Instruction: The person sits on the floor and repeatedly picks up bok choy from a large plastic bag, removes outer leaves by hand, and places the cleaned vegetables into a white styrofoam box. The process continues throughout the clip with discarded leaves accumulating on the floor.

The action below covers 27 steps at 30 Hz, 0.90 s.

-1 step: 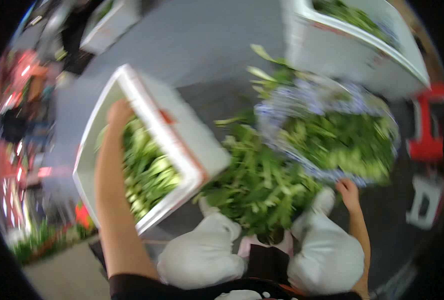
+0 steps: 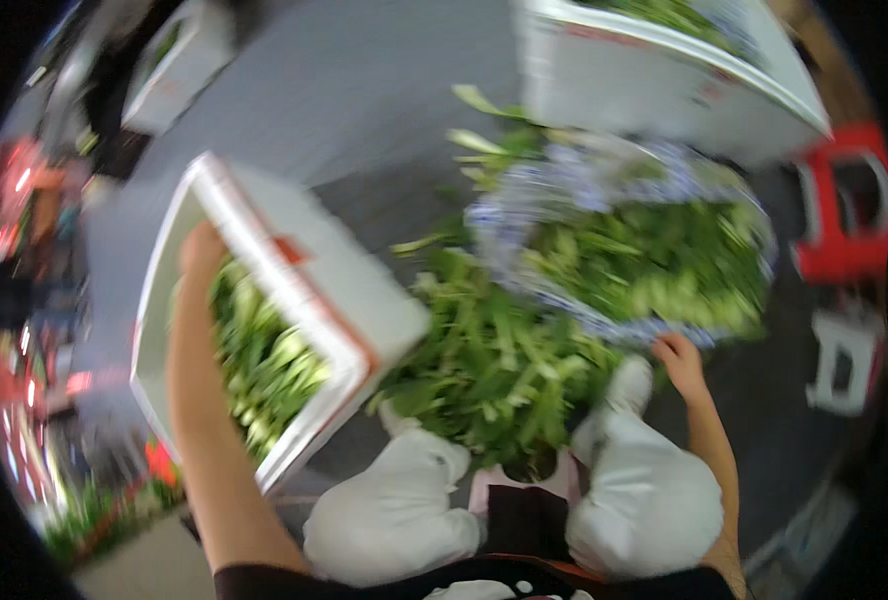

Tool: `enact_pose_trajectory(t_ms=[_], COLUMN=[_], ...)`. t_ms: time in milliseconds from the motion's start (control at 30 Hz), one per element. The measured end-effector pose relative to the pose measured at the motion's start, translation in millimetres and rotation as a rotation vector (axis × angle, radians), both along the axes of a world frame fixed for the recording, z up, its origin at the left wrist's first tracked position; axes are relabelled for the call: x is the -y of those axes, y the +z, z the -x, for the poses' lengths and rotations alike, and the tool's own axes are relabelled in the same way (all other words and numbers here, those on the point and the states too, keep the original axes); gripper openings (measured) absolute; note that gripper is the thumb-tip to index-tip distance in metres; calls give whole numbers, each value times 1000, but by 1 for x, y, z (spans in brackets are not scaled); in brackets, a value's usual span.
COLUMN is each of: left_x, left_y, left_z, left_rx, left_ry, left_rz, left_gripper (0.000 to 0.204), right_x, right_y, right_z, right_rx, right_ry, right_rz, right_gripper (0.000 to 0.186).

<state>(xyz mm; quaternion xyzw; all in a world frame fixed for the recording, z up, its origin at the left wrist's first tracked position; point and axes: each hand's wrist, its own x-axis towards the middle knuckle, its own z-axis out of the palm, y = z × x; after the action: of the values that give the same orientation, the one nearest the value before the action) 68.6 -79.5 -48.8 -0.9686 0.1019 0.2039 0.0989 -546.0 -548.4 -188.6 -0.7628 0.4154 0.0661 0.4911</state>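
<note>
My left arm reaches into a tilted white foam box with leafy green vegetables lying in it. My left hand is at the far inner side of the box, above the greens; its fingers are blurred and partly hidden. On the right, a clear plastic bag with blue-white markings lies spread around more leafy greens. My right hand has its fingers closed on the bag's near edge. Between box and bag, a loose heap of greens lies on the floor in front of my legs.
Another white foam box with greens stands at the far right. Beside it are a red plastic stool and a white stool. A smaller white box is at the far left. Dark grey floor lies between the boxes.
The whole scene has shifted a little left in the picture, and its far part upward. Both hands keep their places at the box and the bag.
</note>
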Motion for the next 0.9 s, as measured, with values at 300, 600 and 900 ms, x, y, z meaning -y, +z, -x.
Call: enact_pose_trajectory(t_ms=[300,600,900], left_x=[-28,-58,91], left_y=[0,-7,125], left_z=[-23,-41,81], left_rx=[368,404,144], left_ry=[-104,27,51], left_rz=[408,600,1214], left_gripper=[37,22,14], right_x=[64,145,269], right_y=[3,14,50], right_z=[-21,-91,-169], right_rx=[346,371,377], right_ry=[-390,-308,-239], right_rz=[49,479,329], right_gripper=[22,20,42])
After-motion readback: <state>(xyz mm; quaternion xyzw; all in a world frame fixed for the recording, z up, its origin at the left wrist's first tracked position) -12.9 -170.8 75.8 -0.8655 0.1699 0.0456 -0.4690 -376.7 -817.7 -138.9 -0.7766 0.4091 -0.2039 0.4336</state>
